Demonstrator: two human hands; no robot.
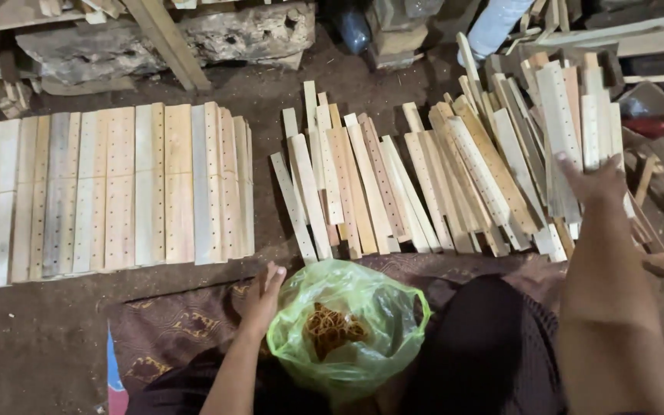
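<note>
Head view: I see my right hand (595, 183) stretched forward over the loose heap of drilled wooden slats (501, 161), fingers spread open and touching the upright slats at its far right, while my left hand (263, 290) rests low at the edge of the green plastic bag (347, 330), fingers loosely extended and gripping nothing. The bag sits open between my arms, on the patterned cloth (170, 327), and holds a clump of brown rubber bands (332, 328); a neat row of slats (109, 192) lies flat on the ground to the left.
</note>
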